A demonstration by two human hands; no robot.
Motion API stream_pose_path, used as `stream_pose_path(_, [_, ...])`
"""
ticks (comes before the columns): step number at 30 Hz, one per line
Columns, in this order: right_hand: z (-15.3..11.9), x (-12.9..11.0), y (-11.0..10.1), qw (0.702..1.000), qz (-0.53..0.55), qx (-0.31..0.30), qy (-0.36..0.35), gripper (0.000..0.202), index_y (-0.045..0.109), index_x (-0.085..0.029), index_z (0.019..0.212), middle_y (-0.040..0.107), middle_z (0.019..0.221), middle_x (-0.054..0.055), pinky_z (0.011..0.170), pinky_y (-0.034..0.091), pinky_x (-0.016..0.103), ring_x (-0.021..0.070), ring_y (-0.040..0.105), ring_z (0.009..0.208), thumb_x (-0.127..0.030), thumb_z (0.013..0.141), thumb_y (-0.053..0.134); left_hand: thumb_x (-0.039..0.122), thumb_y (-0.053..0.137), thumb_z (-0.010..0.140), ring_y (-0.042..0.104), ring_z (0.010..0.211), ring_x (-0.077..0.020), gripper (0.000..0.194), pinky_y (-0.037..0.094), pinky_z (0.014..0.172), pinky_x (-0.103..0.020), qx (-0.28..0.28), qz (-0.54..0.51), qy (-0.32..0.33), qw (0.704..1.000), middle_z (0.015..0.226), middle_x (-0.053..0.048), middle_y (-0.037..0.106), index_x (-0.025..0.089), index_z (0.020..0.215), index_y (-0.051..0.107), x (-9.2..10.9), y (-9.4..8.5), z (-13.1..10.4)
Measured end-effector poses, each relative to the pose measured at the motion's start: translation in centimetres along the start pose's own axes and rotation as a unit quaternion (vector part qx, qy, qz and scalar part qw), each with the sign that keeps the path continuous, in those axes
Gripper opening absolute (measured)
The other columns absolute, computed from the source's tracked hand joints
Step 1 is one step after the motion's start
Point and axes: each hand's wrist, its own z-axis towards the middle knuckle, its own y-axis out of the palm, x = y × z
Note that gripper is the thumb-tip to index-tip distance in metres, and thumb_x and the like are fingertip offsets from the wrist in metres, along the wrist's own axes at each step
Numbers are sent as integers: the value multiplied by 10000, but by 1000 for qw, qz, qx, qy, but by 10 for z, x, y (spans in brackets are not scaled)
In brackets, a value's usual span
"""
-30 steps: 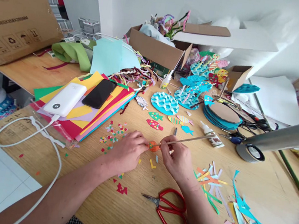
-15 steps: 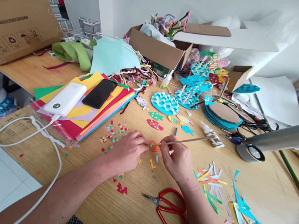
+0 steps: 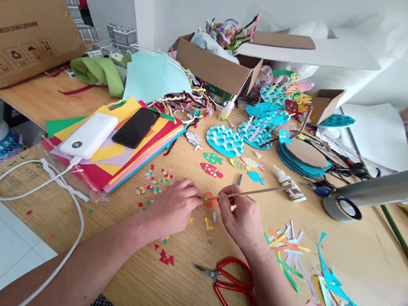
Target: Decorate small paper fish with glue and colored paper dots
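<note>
My left hand [image 3: 179, 205], fingers pressed together, holds the left end of a small orange paper fish [image 3: 210, 199] at the table's middle. My right hand [image 3: 239, 212] pinches a thin wooden stick [image 3: 259, 191], whose tip touches the fish's right side. Several decorated paper fish, one of them red with dots [image 3: 211, 170], lie just beyond my hands. Red-handled scissors [image 3: 232, 282] rest below my right hand. Small coloured paper bits [image 3: 153, 181] are scattered left of the fish.
Coloured paper sheets [image 3: 121, 166] carry a white power bank [image 3: 89, 136] and a black phone [image 3: 135, 127]. A glue bottle [image 3: 289, 184], blue discs [image 3: 302, 160], a tape roll [image 3: 341, 209] and paper strips [image 3: 289, 247] lie to the right.
</note>
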Motion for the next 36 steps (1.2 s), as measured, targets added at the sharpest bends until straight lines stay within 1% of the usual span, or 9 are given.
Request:
stream_pose_path(8, [1, 1, 1, 1000, 6, -9, 0, 240, 509, -199, 674, 638, 701, 32, 529, 393, 219, 106, 558, 515, -223, 902, 439, -39, 495, 795, 482, 1087, -233, 400, 445, 981, -404, 1, 1, 1, 1000, 1097, -53, 665, 156, 1101, 662, -1, 2, 0])
stream_pose_path(13, [1, 0, 0, 1000, 14, -14, -7, 254, 493, -203, 678, 637, 728, 38, 540, 386, 221, 111, 568, 542, -216, 917, 409, -53, 490, 772, 482, 1100, -226, 433, 440, 995, -395, 25, -10, 1, 1000, 1088, -51, 644, 177, 1097, 659, -4, 5, 0])
stream_pose_path(16, [2, 0, 0, 1000, 15, -16, 2, 245, 493, -205, 690, 644, 712, 39, 548, 386, 227, 121, 573, 545, -227, 917, 405, -58, 491, 749, 494, 1079, -224, 428, 443, 979, -398, 49, -18, -12, 999, 1077, -59, 627, 179, 1057, 670, -3, 7, 2])
stream_pose_path(19, [2, 1, -1, 1000, 9, -20, 7, 242, 495, -203, 701, 657, 717, 48, 561, 386, 236, 128, 583, 544, -237, 921, 399, -5, 503, 795, 529, 981, -225, 337, 466, 895, -391, 70, -40, -51, 995, 968, -60, 636, 178, 1010, 688, -2, 6, 7])
stream_pose_path(23, [3, 2, -2, 1000, -7, -26, 7, 245, 499, -204, 714, 637, 680, 39, 545, 365, 241, 128, 566, 514, -240, 927, 385, 159, 605, 834, 575, 940, -219, 124, 457, 880, -366, 76, -129, -174, 973, 908, -58, 666, 162, 915, 698, 0, -2, 14])
stream_pose_path(26, [3, 2, -3, 1000, -19, -19, 0, 235, 517, -202, 731, 622, 653, 29, 552, 368, 238, 135, 577, 525, -237, 922, 385, 210, 644, 802, 612, 725, -173, 122, 487, 695, -286, 48, -163, -230, 958, 771, -30, 677, 149, 889, 705, -1, -10, 21])
stream_pose_path(28, [3, 1, -3, 1000, -25, -17, -3, 228, 529, -201, 742, 616, 634, 23, 557, 370, 235, 141, 590, 537, -233, 917, 387, 222, 665, 772, 602, 625, -155, 129, 460, 585, -251, 26, -171, -254, 951, 689, -9, 665, 141, 863, 708, -3, -14, 27])
stream_pose_path(31, [3, 0, -3, 999, -38, -17, -4, 218, 541, -198, 756, 597, 583, 12, 541, 358, 232, 147, 587, 524, -228, 910, 389, 205, 694, 726, 603, 628, -148, 107, 430, 563, -233, 11, -168, -282, 945, 664, 10, 649, 154, 820, 704, -6, -13, 41])
stream_pose_path(36, [3, 0, -1, 998, -53, -18, -9, 227, 541, -194, 753, 610, 595, 24, 530, 345, 233, 147, 581, 510, -218, 909, 378, 155, 755, 634, 580, 617, -145, 177, 371, 521, -226, -5, -141, -316, 938, 639, 37, 596, 173, 790, 673, -9, 0, 62])
